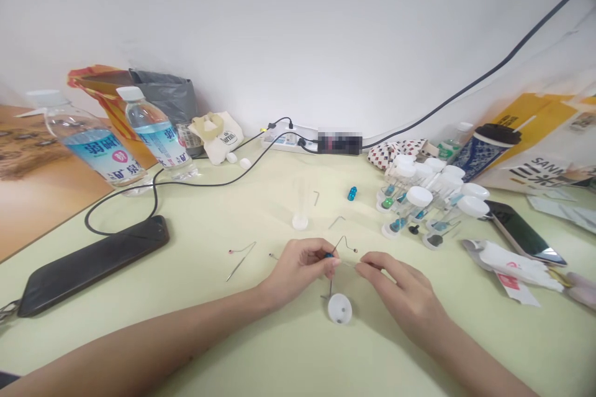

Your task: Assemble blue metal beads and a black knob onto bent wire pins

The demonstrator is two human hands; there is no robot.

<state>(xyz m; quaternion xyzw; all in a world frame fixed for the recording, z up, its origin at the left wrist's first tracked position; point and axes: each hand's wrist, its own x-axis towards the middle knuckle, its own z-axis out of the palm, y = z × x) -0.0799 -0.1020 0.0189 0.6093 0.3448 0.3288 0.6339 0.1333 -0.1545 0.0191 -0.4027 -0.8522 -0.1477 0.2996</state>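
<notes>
In the head view, at lower centre, our left hand (300, 270) is pinching a small blue fitting (329, 255) with a bent wire (343, 239) beside it, and our right hand (404, 285) is pinching a blurred thin rod (349, 264). With such slight grips, we are probably risking a slip dropping the fitting, or a knock spilling grey bits (343, 309) from the white cap (334, 308) below.

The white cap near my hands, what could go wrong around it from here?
The white cap sits just on the near side of your left hand with small dark bits inside, so a bump could spill them. The small blue piece in that hand's pinch might slip out. The capped tubes stand crowded beyond your right hand; a careless sweep could topple some.
</notes>
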